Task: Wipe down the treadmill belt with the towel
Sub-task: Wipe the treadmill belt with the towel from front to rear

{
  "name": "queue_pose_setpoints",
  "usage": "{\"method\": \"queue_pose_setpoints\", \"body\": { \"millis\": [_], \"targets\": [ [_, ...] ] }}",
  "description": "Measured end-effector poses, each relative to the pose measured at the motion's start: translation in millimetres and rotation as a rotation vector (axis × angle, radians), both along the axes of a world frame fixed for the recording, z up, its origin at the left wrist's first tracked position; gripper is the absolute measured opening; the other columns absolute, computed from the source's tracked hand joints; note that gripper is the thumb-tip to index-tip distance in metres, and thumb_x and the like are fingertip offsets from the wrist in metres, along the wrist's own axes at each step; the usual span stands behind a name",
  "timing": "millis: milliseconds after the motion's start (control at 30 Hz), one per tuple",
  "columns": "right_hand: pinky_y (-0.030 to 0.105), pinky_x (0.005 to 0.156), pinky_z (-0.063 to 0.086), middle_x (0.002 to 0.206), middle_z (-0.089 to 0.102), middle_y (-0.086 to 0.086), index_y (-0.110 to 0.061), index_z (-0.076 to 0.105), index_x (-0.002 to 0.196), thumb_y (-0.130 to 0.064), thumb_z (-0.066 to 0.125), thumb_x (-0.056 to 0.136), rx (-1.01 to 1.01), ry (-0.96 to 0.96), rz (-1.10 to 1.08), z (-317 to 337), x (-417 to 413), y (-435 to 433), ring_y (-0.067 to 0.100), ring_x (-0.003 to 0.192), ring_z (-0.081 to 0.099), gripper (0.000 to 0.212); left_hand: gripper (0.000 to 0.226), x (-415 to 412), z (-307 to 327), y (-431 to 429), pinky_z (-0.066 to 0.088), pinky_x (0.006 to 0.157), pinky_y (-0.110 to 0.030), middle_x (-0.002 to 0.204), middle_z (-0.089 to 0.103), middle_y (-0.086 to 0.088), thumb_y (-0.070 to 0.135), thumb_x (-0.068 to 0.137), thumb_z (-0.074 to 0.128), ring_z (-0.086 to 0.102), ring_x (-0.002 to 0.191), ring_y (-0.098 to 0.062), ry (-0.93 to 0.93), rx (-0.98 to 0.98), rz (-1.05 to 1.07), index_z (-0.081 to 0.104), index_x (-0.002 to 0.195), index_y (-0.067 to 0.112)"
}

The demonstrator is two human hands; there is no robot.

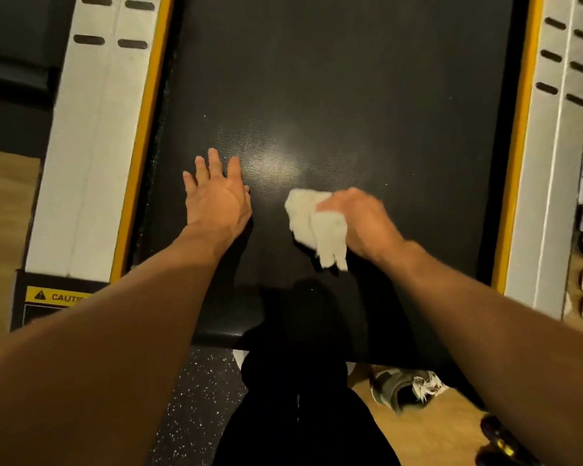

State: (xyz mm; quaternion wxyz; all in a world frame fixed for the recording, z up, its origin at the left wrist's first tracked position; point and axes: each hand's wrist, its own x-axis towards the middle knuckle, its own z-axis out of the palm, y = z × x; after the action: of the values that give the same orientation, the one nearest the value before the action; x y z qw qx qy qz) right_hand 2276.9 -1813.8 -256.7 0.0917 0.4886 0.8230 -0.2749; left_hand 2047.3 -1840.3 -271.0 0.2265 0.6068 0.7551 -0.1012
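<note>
— Two hands are counted on the belt; which is placed for the work?
— Nearest of all, a grey shoe is seen on the wooden floor below the belt's rear edge, and a caution label at the rear left corner. Just beyond that edge the right hand is found with its fingers curled round a bunched white towel, which is pressed on the treadmill belt a little right of centre. That hand is blurred, so the exact finger placement cannot be read.
— And the left hand?
— The left hand is laid flat on the belt with fingers spread and nothing held, beside the towel but apart from it, at about the same depth.
— How is the belt laid out from the grip?
— Its long axis is run straight away from the person, between the yellow edge strips and the white side rails. Only a short stretch is found behind the towel. Far more of the length lies ahead of it, past a dull sheen just beyond the fingers.
— So what is called for?
— It is judged that strokes should be pushed forward along that axis, or swept rail to rail, by the right hand, since the towel is held there, with the left used as a brace
</note>
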Motion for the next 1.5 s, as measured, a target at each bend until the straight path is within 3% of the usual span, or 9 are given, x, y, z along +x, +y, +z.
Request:
{"method": "queue_pose_setpoints", "body": {
  "millis": [133,333,533,767,933,1000,1200,1367,1500],
  "targets": [
    [0.037,0.074,0.051,0.091,0.069,0.002,-0.02,0.073,0.095,-0.015,0.064,0.083,-0.055,0.114,0.059,14,26,-24,0.028,0.085,0.062,0.016,0.046,37,5,10,0.029,0.11,-0.056,0.147,0.032,-0.021,0.026,0.096,0.044,0.028,0.137,-0.04,-0.102,0.026,-0.093,0.035,0.141,0.018],
    [0.03,0.065,0.038,0.081,0.059,0.001,-0.023,0.063,0.081,-0.034,0.051,0.086,0.173,-0.135,-0.079,-7,43,56,0.031,0.086,0.062,0.018,0.05,58,6,25,0.039,0.099,-0.057,0.141,0.034,-0.023,0.034,0.093,0.049,0.031,0.134,-0.044,-0.039,-0.119,-0.105,0.038,0.141,0.021],
    [0.035,0.073,0.052,0.085,0.072,0.01,-0.009,0.075,0.087,-0.018,0.055,0.079,-0.045,0.25,-0.018,12,63,-52,0.032,0.078,0.068,0.024,0.072,61,6,22,0.021,0.113,-0.058,0.157,0.002,-0.027,0.031,0.094,0.054,0.004,0.145,-0.046,-0.043,-0.239,-0.124,0.012,0.152,0.024],
    [0.037,0.075,0.048,0.097,0.069,0.01,-0.016,0.07,0.093,-0.025,0.05,0.088,0.202,-0.077,-0.272,2,99,55,0.035,0.092,0.063,0.023,0.081,66,5,26,0.022,0.113,-0.058,0.157,-0.002,-0.026,0.027,0.091,0.062,0.003,0.145,-0.046,-0.025,-0.272,-0.122,0.01,0.153,0.023],
    [0.044,0.102,0.042,0.136,0.057,0.004,-0.019,0.063,0.127,-0.014,0.058,0.085,0.064,0.085,-0.31,-10,126,-30,0.031,0.123,0.053,0.042,0.081,67,9,31,0.024,0.112,-0.059,0.156,-0.004,-0.029,0.026,0.09,0.064,0.003,0.144,-0.048,-0.021,-0.313,-0.122,0.011,0.152,0.021],
    [0.052,0.097,0.046,0.132,0.06,0.007,-0.017,0.065,0.123,-0.027,0.06,0.082,0.054,0.17,-0.299,-3,132,-58,0.036,0.116,0.057,0.043,0.084,68,12,32,0.023,0.113,-0.059,0.157,-0.006,-0.028,0.026,0.09,0.065,0.002,0.144,-0.047,-0.03,-0.335,-0.122,0.009,0.152,0.022],
    [0.038,0.089,0.048,0.119,0.065,0.007,-0.021,0.061,0.125,-0.035,0.059,0.091,0.208,0.071,-0.4,-1,139,17,0.031,0.107,0.06,0.036,0.087,70,9,31,0.022,0.113,-0.059,0.157,-0.008,-0.028,0.028,0.09,0.065,0.001,0.144,-0.047,-0.02,-0.333,-0.118,0.005,0.153,0.021],
    [0.052,0.098,0.044,0.144,0.042,0.009,-0.022,0.051,0.135,-0.022,0.066,0.082,0.211,-0.075,-0.261,-10,131,25,0.037,0.125,0.042,0.055,0.089,71,7,30,0.022,0.114,-0.059,0.157,-0.01,-0.027,0.03,0.09,0.065,0.0,0.145,-0.047,-0.009,-0.332,-0.111,0.003,0.153,0.021],
    [0.051,0.098,0.044,0.144,0.044,0.015,-0.01,0.063,0.119,-0.01,0.066,0.08,0.168,0.003,-0.252,-20,126,-30,0.04,0.124,0.041,0.039,0.091,70,8,31,0.021,0.114,-0.058,0.156,-0.011,-0.027,0.032,0.089,0.065,-0.001,0.145,-0.046,-0.015,-0.343,-0.1,0.001,0.154,0.022]
  ]
}}
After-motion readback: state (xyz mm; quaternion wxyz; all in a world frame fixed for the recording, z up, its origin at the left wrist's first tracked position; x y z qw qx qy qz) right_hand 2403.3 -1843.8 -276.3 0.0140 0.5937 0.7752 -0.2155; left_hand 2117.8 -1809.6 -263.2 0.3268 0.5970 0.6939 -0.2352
